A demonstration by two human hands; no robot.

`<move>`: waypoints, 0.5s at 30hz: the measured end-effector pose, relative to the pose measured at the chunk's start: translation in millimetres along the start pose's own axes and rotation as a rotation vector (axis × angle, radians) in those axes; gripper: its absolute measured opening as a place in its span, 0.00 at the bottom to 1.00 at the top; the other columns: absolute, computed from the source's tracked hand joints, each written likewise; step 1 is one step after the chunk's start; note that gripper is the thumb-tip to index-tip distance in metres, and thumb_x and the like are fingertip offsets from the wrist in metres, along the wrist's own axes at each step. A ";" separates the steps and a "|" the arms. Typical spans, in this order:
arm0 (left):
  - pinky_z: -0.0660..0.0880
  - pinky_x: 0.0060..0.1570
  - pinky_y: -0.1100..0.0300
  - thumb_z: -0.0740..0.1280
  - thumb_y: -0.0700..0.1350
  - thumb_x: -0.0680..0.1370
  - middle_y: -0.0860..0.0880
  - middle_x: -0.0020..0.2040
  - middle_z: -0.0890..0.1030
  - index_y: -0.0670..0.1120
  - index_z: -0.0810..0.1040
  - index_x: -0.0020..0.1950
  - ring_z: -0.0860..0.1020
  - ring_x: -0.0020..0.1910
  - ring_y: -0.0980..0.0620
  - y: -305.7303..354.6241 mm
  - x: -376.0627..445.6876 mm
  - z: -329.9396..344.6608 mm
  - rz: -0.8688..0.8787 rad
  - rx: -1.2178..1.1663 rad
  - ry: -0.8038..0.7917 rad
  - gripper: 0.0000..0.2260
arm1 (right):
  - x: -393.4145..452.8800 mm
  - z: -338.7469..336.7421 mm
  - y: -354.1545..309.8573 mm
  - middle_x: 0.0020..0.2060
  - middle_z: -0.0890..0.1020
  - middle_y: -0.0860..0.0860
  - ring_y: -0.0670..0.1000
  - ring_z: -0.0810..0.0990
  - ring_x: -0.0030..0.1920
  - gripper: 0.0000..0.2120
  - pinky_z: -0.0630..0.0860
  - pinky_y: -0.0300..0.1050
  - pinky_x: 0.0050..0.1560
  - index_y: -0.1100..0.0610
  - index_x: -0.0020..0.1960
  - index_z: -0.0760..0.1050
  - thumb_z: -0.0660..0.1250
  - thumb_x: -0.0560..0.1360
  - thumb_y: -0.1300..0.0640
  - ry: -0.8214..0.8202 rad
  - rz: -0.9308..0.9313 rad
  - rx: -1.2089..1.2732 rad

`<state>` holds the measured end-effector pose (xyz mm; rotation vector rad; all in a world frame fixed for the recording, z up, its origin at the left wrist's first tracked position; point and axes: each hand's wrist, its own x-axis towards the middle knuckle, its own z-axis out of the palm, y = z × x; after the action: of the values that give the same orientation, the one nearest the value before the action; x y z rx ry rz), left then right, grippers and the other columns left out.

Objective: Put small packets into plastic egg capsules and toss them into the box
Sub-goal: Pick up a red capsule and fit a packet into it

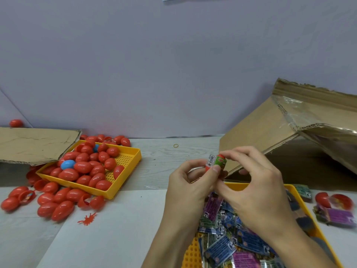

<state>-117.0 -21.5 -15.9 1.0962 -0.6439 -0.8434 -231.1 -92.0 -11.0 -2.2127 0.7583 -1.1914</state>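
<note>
My left hand (pixel 190 182) grips a red capsule half (pixel 208 168) with a folded green packet (pixel 217 161) sticking out of it. My right hand (pixel 253 182) pinches the packet's top with thumb and fingertips. Both hands hover above a yellow tray (pixel 297 192) filled with several blue, purple and green packets (pixel 226 246). A second yellow tray (pixel 127 171) at the left holds several red egg capsules (pixel 85 167) and two blue ones (pixel 67 164). A large cardboard box (pixel 286 132) lies open on its side at the right, just behind my hands.
Loose red capsules (pixel 56 206) and open halves lie on the table left of the tray. A cardboard flap (pixel 36 144) lies at the far left. Open red halves (pixel 334 200) and purple packets (pixel 340 217) sit at the far right. A rubber band (pixel 176 145) lies near the wall.
</note>
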 end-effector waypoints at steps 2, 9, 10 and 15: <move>0.82 0.48 0.49 0.74 0.43 0.69 0.38 0.47 0.85 0.40 0.77 0.54 0.85 0.48 0.39 0.9 0.3 0.1 -0.011 -0.032 0.029 0.16 | -0.4 0.7 -0.6 0.52 0.75 0.39 0.39 0.74 0.55 0.21 0.70 0.26 0.52 0.49 0.59 0.77 0.70 0.67 0.45 -0.018 -0.006 0.006; 0.80 0.39 0.60 0.64 0.46 0.80 0.39 0.42 0.85 0.44 0.86 0.45 0.84 0.40 0.45 2.9 1.1 1.6 -0.044 -0.008 -0.060 0.12 | -1.5 1.6 -1.6 0.52 0.74 0.39 0.39 0.75 0.54 0.21 0.73 0.31 0.53 0.48 0.60 0.77 0.71 0.68 0.46 -0.068 -0.055 0.005; 0.80 0.39 0.60 0.64 0.47 0.80 0.40 0.41 0.84 0.44 0.86 0.44 0.84 0.39 0.46 3.6 1.1 1.5 -0.055 -0.011 -0.067 0.13 | -1.5 1.8 -1.5 0.52 0.74 0.39 0.39 0.75 0.54 0.21 0.73 0.30 0.53 0.49 0.60 0.77 0.70 0.68 0.47 -0.070 -0.059 0.007; 0.80 0.36 0.58 0.62 0.49 0.80 0.38 0.39 0.82 0.36 0.82 0.48 0.83 0.35 0.46 5.9 -0.1 1.4 -0.124 -0.085 -0.116 0.17 | -1.4 3.2 -1.2 0.53 0.75 0.39 0.36 0.75 0.52 0.20 0.71 0.23 0.49 0.50 0.61 0.76 0.73 0.70 0.52 -0.077 -0.065 0.047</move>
<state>-116.7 -20.9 -9.9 1.0236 -0.6351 -1.0380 -228.7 -89.7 -12.6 -2.2465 0.6258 -1.1358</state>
